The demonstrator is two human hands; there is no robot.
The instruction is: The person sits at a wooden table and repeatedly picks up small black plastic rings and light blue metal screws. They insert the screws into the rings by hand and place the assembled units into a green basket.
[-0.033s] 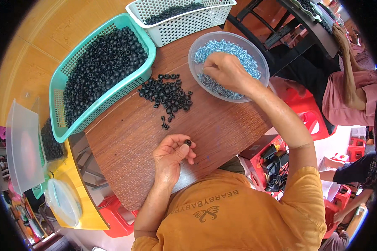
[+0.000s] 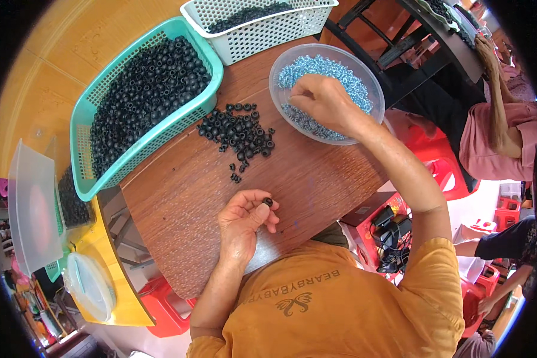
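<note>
My left hand (image 2: pixel 243 225) pinches a small round black piece with a hole in it (image 2: pixel 267 202) between thumb and forefinger, low above the near part of the table. Over a clear round bowl (image 2: pixel 274 89) of small shiny blue-and-silver parts (image 2: pixel 346 80) hangs my right hand (image 2: pixel 323 102). Its fingers are curled together and point down; their tips are partly hidden, so what they grip cannot be seen. Between the two hands, toward the far left, a loose heap of black round pieces (image 2: pixel 238 132) lies on the brown wooden table (image 2: pixel 179 232).
A turquoise basket (image 2: pixel 143 156) full of black pieces stands at the left, beside a white basket (image 2: pixel 268 45) with more. A clear plastic bin (image 2: pixel 33 209) is at far left. Red stools (image 2: pixel 167 307) stand around. Another person's pink sleeve (image 2: pixel 495 140) shows on the right.
</note>
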